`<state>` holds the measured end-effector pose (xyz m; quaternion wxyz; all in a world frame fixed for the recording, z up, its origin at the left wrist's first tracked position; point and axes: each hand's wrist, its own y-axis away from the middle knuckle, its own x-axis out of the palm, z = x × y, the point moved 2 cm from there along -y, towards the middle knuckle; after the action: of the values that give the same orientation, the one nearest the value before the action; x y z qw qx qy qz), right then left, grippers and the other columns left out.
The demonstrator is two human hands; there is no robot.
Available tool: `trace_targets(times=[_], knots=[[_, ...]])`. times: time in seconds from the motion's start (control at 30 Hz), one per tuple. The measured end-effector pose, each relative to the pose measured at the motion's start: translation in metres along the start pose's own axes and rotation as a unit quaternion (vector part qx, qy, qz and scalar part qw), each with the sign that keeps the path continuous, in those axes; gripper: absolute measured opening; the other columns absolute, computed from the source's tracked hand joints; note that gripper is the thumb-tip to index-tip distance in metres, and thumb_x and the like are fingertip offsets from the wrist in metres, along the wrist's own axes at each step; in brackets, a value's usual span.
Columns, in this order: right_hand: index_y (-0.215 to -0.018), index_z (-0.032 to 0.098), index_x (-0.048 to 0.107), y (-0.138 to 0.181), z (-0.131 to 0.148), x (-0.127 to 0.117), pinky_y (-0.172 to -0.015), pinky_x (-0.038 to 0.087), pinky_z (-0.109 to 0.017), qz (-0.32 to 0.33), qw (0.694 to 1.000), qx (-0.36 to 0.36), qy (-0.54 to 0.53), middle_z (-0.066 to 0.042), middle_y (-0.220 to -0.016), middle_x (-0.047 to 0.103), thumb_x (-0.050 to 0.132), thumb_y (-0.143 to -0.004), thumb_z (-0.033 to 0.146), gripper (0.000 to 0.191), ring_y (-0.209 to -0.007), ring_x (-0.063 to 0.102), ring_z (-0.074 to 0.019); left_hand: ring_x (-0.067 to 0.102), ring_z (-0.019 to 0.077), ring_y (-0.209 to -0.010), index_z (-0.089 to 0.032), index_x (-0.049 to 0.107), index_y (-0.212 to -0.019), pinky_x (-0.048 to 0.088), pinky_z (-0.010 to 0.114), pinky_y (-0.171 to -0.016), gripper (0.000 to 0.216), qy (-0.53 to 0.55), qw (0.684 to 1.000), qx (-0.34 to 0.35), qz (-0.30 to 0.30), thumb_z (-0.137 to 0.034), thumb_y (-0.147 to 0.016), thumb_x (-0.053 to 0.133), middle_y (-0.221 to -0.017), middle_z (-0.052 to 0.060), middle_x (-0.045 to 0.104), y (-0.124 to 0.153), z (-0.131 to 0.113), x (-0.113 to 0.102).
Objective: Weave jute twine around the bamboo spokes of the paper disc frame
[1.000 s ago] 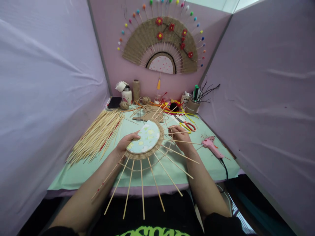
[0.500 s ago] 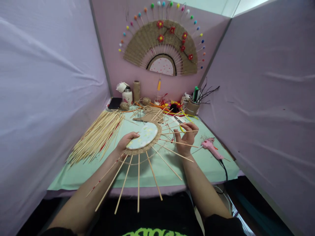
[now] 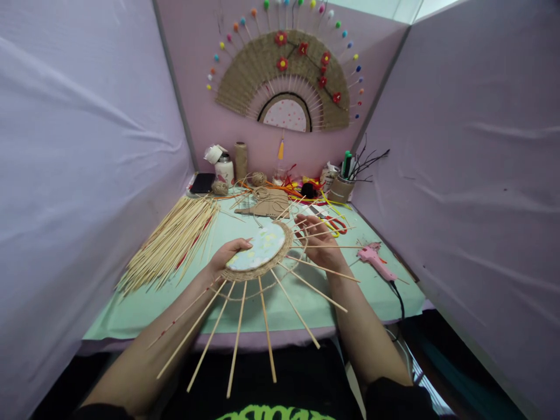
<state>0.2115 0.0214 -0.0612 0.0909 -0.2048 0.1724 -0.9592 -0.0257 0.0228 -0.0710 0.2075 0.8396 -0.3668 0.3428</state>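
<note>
Left hand [image 3: 226, 256], closed, grips the spoked fan [image 3: 261, 247].

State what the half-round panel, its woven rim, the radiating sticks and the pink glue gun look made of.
Half-round panel: probably matte fabric, softly patterned; paper is possible.
Woven rim: likely jute-like twine, matte, with brown strands in rows.
Radiating sticks: wood or bamboo, seemingly unvarnished, pale tan and straight.
Pink glue gun: apparently moulded plastic, judging by its evenly coloured body.

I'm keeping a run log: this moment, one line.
left hand: gripping twine-edged half-disc | right hand: among radiating sticks, grip unclear | glue gun: on table
</note>
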Motion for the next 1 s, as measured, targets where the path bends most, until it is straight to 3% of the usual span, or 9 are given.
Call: trace_targets(times=[0.23, 0.5, 1.0], knots=[[-0.085, 0.029, 0.069, -0.001, -0.004, 0.005, -0.095, 0.044, -0.036, -0.005, 1.0, 0.004, -0.021, 0.0, -0.117, 0.062, 0.08, -0.068, 0.034, 0.02, -0.11, 0.056, -0.0193, 0.072, 0.0226, -0.088, 0.0, 0.029, -0.146, 0.056, 0.028, -0.079, 0.072, 0.025, 1.0, -0.011, 0.005, -0.01, -0.076, 0.044, -0.108, 0.015, 0.072, -0.001, 0.003, 0.001], [-0.074, 0.026, 0.066, -0.003, -0.001, 0.008, -0.088, 0.043, -0.033, -0.039, 0.999, -0.031, -0.007, 0.001, -0.091, 0.056, 0.082, -0.064, 0.036, 0.022, -0.083, 0.054, -0.0146, 0.072, 0.0225, -0.089, 0.0, 0.026, -0.147, 0.055, 0.029, -0.081, 0.073, 0.042, 0.999, -0.021, 0.007, -0.008, -0.076, 0.042, -0.11, 0.016, 0.071, -0.001, 0.004, 0.001], [-0.073, 0.025, 0.066, -0.002, -0.003, 0.01, -0.09, 0.042, -0.031, -0.062, 0.997, -0.036, -0.001, 0.001, -0.09, 0.057, 0.081, -0.065, 0.036, 0.021, -0.086, 0.053, -0.014, 0.073, 0.023, -0.087, -0.001, 0.036, -0.143, 0.057, 0.027, -0.075, 0.069, 0.048, 0.999, -0.004, -0.008, -0.007, -0.074, 0.045, -0.107, 0.016, 0.072, -0.001, 0.004, 0.004]])
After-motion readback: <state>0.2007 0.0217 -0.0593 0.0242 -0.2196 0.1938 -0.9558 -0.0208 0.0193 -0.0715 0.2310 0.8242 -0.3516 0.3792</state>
